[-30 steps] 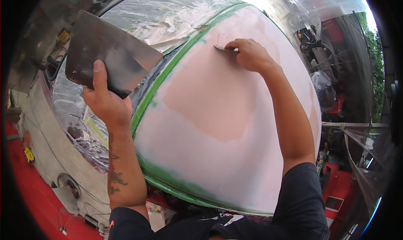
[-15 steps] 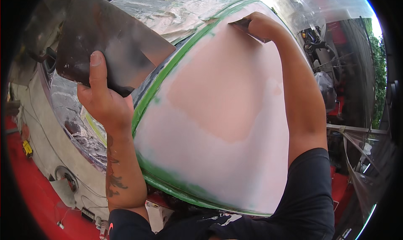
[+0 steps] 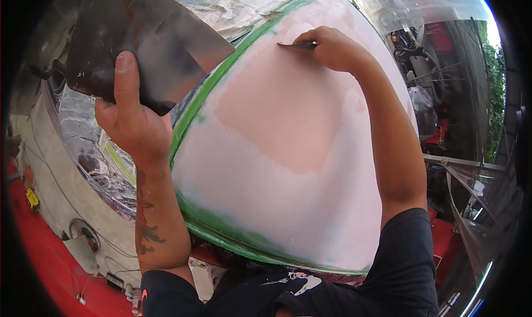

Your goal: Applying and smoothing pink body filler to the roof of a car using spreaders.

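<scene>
My left hand [image 3: 133, 117] grips a dark, square metal plate [image 3: 149, 37] at upper left, thumb pressed on its face. My right hand [image 3: 338, 53] pinches a thin, flat spreader [image 3: 293, 44] against the upper part of a large curved panel [image 3: 277, 206], its fingers closed round the tool. The panel is pale pinkish white with a warmer, skin-toned patch beneath the spreader and green bands [image 3: 205, 89] along its left and lower borders.
Crumpled plastic sheeting [image 3: 94, 145] covers the vehicle left of the panel. Cables and a round fitting [image 3: 83, 234] lie on the pale floor, beside red flooring [image 3: 39, 239] and a small yellow object [image 3: 31, 199]. At right hang clear plastic [image 3: 471, 200] and a metal rail [image 3: 465, 163].
My left hand and plate have shifted up and to the left. My right hand went up the panel, then came slightly down and left with the spreader.
</scene>
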Demonstrator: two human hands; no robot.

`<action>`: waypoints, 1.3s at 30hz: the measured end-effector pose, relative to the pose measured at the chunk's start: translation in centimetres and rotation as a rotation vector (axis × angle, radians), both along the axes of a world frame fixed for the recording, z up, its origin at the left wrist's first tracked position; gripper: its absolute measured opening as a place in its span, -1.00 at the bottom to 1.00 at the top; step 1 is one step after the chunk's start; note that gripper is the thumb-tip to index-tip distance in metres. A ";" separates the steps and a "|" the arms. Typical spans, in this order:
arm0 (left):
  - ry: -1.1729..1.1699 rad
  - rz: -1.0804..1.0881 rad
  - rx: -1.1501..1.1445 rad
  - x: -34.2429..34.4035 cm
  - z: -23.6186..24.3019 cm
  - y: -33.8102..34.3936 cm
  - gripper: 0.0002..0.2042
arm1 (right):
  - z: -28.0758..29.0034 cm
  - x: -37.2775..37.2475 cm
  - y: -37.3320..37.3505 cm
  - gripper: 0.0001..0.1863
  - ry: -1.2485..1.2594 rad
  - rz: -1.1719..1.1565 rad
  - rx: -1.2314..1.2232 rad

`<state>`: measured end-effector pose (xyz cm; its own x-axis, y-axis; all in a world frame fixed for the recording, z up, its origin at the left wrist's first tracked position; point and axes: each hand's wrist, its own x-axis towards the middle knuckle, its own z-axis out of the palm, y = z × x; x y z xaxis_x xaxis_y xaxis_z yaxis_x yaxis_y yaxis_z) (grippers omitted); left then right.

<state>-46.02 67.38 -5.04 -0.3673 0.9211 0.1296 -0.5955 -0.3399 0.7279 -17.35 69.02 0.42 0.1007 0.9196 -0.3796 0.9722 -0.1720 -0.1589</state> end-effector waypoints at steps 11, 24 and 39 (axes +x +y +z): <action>0.018 -0.003 -0.048 -0.3 0.2 -0.3 -0.63 | 0.7 -3.0 -7.2 -0.48 -0.073 0.116 0.069; 0.067 0.018 -0.039 -1.5 -1.0 0.2 -0.60 | 2.1 -3.8 -13.5 -0.46 -0.059 0.157 0.073; 0.220 0.030 -0.045 -1.3 -1.4 -0.1 -0.63 | -1.4 6.8 5.5 -0.48 -0.212 -0.054 0.171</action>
